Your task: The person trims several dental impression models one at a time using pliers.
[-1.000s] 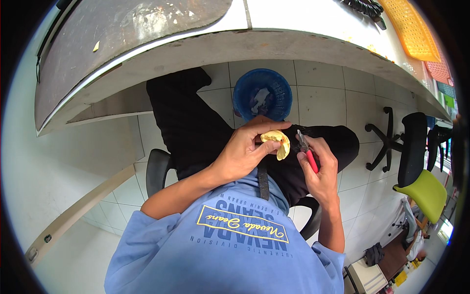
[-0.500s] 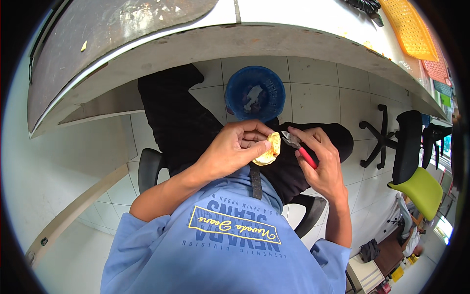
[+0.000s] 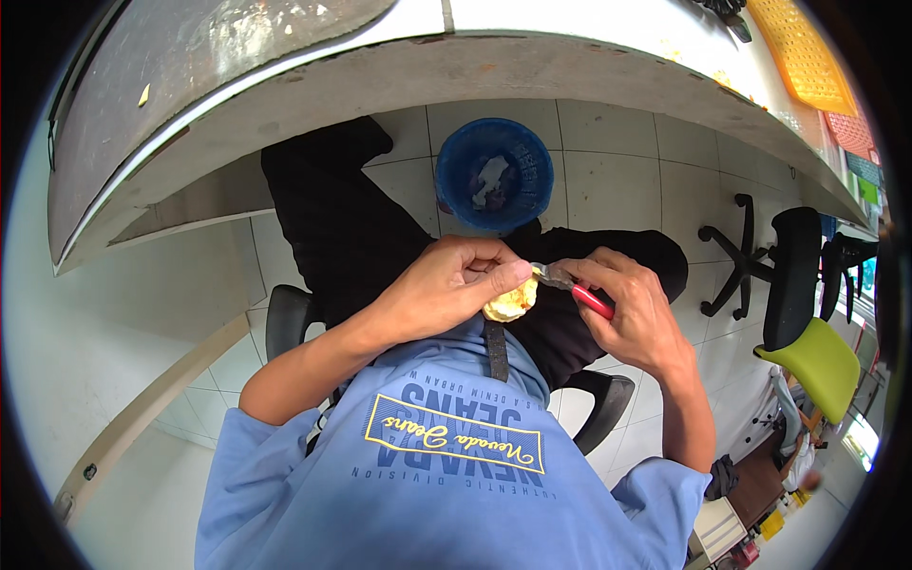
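My left hand (image 3: 448,288) pinches a small, rounded, pale yellow piece (image 3: 510,303) with a rough, crumbly-looking surface; I cannot make out its exact kind. In my right hand (image 3: 629,306) are pliers (image 3: 593,302) with red handles and short metal jaws. The jaws meet the upper right edge of the yellow piece, beside my left thumb. Both hands are held over my lap, and my fingers hide part of the piece and of the pliers' handles.
A blue bin (image 3: 495,176) with white scraps inside stands on the tiled floor beyond my hands. The desk edge (image 3: 475,76) curves across the far side. Orange basket (image 3: 800,57) at far right; green-seated chair (image 3: 815,370) to the right.
The pliers' jaws have moved left onto the yellow piece's edge, and my right hand has turned slightly. My left hand has tilted the piece, its thumb now over the upper edge.
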Tool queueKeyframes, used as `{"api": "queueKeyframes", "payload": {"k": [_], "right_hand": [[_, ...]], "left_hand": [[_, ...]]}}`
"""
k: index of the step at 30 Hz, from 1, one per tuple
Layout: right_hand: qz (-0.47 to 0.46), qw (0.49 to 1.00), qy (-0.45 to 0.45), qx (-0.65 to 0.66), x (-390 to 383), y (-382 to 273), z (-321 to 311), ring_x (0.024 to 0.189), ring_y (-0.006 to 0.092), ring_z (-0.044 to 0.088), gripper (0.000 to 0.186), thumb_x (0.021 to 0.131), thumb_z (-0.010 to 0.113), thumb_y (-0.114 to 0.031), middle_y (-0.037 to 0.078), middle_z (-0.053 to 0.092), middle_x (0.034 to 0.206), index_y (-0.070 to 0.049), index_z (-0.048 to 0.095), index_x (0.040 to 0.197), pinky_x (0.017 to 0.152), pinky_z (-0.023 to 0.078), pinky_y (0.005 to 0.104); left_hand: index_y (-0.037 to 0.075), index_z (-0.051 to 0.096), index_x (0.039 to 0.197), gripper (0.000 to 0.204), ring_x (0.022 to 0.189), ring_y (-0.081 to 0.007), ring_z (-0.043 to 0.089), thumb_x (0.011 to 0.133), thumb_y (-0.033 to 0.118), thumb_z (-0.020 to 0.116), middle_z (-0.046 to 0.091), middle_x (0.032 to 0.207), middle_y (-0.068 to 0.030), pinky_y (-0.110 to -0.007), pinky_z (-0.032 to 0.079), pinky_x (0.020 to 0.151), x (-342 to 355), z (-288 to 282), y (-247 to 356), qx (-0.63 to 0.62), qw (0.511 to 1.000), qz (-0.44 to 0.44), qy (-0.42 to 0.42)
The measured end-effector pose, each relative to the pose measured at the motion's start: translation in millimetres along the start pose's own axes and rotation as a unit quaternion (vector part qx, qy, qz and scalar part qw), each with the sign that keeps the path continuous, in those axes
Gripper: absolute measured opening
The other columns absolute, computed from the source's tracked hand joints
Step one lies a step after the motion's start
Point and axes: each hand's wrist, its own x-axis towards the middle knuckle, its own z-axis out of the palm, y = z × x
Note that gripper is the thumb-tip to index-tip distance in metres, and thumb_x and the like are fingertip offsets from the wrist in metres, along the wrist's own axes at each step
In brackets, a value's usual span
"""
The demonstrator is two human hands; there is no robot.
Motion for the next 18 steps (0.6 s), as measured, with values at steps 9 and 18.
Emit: {"api": "queueKeyframes", "payload": {"k": [9, 18], "right_hand": [[0.069, 0.979, 0.105, 0.161, -2.7, 17.1, 47.9, 0.072, 0.0355, 0.064, 0.023, 0.081, 0.065, -0.003, 0.017, 0.066, 0.085, 0.001, 0.067, 0.104, 0.068, 0.051, 0.0398], [0.018, 0.990, 0.123, 0.061, -3.5, 14.4, 32.5, 0.097, 0.0321, 0.061, 0.045, 0.075, 0.066, 0.001, 0.015, 0.064, 0.101, -0.006, 0.067, 0.119, 0.088, 0.047, 0.0413]], "left_hand": [[-0.001, 0.053, 0.120, 0.039, 0.094, -0.0103, 0.057, 0.091, 0.016, 0.072, 0.061, 0.103, -0.0076, -0.025, 0.047, 0.084, -0.6, 34.9, -17.5, 0.072, 0.978, 0.126, 0.148], [-0.002, 0.049, 0.121, 0.038, 0.098, -0.0128, 0.066, 0.090, 0.010, 0.067, 0.065, 0.105, -0.0111, -0.026, 0.052, 0.087, -1.9, 26.5, -18.5, 0.015, 0.988, 0.086, 0.129]]}}
